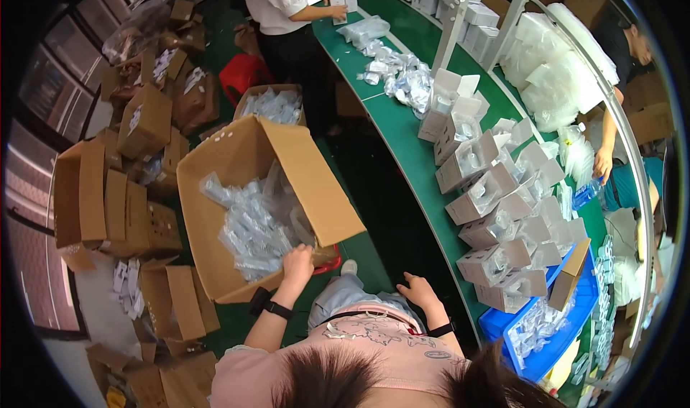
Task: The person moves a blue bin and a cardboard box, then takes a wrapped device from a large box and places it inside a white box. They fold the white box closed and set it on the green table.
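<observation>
Many bagged parts wait in the open cardboard box (244, 192), and the left hand (298, 260) reaches in.

The left hand closes on the clear bagged parts (255, 228) at the box's near edge (whether it grips one, I cannot tell); the right hand (418, 291) rests apart on the lap, fingers loose, holding nothing. White cartons (489, 192) already crowd the green surface (402, 142); the box looks far from emptied.

The left hand (297, 263) reaches forward and down to the person's left, arm stretched out, fingers curled downward so its grip cannot be made out; a black band circles the wrist. The right hand (418, 291) rests low near the lap, fingers loosely spread, holding nothing, wrist also banded in black.
</observation>
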### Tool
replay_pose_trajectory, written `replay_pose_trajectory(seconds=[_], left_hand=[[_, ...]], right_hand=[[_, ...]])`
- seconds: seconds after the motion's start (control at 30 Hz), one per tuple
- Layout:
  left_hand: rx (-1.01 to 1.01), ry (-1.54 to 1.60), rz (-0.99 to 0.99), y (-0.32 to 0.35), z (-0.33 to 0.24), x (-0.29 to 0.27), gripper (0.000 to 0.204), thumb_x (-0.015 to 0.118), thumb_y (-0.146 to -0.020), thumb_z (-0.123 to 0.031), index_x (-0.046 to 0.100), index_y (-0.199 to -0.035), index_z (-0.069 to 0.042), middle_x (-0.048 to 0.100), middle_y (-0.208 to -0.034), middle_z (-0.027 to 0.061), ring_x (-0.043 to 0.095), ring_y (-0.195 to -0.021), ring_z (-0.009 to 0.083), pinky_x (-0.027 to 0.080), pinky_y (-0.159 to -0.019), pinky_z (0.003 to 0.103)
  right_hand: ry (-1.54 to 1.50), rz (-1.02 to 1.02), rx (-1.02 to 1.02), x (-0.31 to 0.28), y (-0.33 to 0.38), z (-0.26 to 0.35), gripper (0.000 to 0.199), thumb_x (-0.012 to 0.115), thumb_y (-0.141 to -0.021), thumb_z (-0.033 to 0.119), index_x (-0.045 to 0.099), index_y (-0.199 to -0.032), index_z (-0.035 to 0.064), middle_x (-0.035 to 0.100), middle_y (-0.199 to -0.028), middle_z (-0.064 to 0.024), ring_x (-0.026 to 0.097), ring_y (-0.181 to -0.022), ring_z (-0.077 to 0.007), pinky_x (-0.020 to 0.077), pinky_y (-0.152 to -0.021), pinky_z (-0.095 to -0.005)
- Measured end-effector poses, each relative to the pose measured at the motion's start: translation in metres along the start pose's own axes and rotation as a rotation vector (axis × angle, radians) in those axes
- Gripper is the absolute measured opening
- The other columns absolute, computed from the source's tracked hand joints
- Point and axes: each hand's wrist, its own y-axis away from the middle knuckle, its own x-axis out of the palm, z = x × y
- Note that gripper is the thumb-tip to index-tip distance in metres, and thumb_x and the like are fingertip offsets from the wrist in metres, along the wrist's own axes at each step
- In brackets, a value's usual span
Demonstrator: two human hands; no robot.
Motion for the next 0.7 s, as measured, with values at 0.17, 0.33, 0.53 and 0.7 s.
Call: replay_pose_trajectory(seconds=[0.17, 0.33, 0.53, 0.7], left_hand=[[0.071, -0.003, 0.225, -0.011, -0.006, -0.021, 0.021, 0.065, -0.069, -0.015, 0.056, -0.082, -0.002, 0.058, -0.084, 0.0167, 0.058, -0.080, 0.0345, 0.048, -0.068, 0.042], [0.188, -0.216, 0.692, -0.043, -0.021, -0.089, 0.039, 0.067, -0.071, -0.028, 0.057, -0.094, 0.001, 0.059, -0.093, 0.0195, 0.057, -0.088, 0.0357, 0.048, -0.073, 0.042], [0.643, -0.065, 0.457, -0.097, -0.097, -0.157, 0.044, 0.063, -0.075, -0.027, 0.051, -0.106, 0.003, 0.057, -0.099, 0.0207, 0.054, -0.093, 0.0374, 0.044, -0.079, 0.042], [0.974, 0.330, 0.267, -0.107, -0.183, -0.147, 0.041, 0.063, -0.077, -0.018, 0.050, -0.110, 0.003, 0.055, -0.104, 0.0182, 0.053, -0.095, 0.0346, 0.044, -0.081, 0.038]], right_hand=[[0.055, -0.117, -0.117, 0.008, -0.012, 0.010, 0.048, 0.058, -0.077, 0.029, 0.051, -0.111, -0.0040, 0.059, -0.094, -0.0240, 0.057, -0.090, -0.0356, 0.0467, -0.078, -0.0405], [0.006, -0.042, -0.003, -0.008, -0.014, 0.042, 0.053, 0.058, -0.078, 0.028, 0.047, -0.119, -0.0040, 0.055, -0.109, -0.0233, 0.054, -0.098, -0.0351, 0.0444, -0.085, -0.0370], [-0.185, -0.394, -0.106, -0.026, 0.015, 0.033, 0.048, 0.058, -0.078, 0.026, 0.049, -0.114, -0.0041, 0.058, -0.101, -0.0216, 0.056, -0.093, -0.0349, 0.0463, -0.080, -0.0387], [-0.281, -0.628, -0.168, -0.071, 0.062, 0.029, 0.042, 0.059, -0.079, 0.019, 0.051, -0.113, -0.0040, 0.060, -0.101, -0.0195, 0.060, -0.089, -0.0306, 0.0481, -0.077, -0.0361]])
